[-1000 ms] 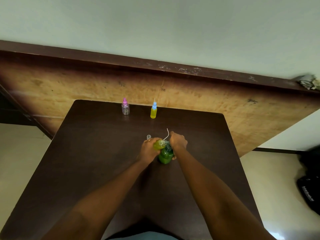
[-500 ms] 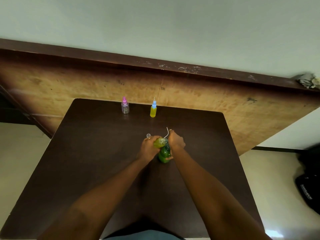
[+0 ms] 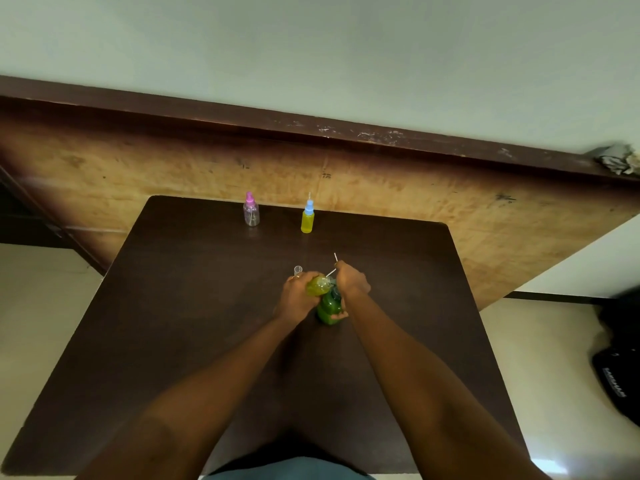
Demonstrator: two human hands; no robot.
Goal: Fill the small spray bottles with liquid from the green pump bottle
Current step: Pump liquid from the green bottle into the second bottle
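Not much has changed from half a second back. Both hands are parked in the same spot, and the only real difference is the white tube (image 3: 330, 273). It was one curved hook sticking up between the hands; now it looks straighter, running from the small bottle (image 3: 318, 285) to the right hand (image 3: 351, 282) and poking out past the fingers.

The left hand (image 3: 298, 296) grips that small bottle, yellow-green inside and tipped over, right against the top of the green pump bottle (image 3: 329, 306). The right hand is curled round the pump bottle from the other side, with a fingertip showing low on it. I can't tell whether it also pinches the tube.

The pump bottle stands around the middle of the table (image 3: 194, 306). A little clear cap (image 3: 298, 270) sits just behind the left hand.

Room-wise, there's a wide stretch of tabletop out to the left edge and a narrower one out to the right edge, which is still well apart from the right hand. The pink-capped bottle (image 3: 251, 214) and the blue-capped bottle (image 3: 307, 218) haven't moved. They stand near the far edge, which butts up to the wooden panel (image 3: 381, 188). A black bag (image 3: 620, 358) is on the floor off to the right.
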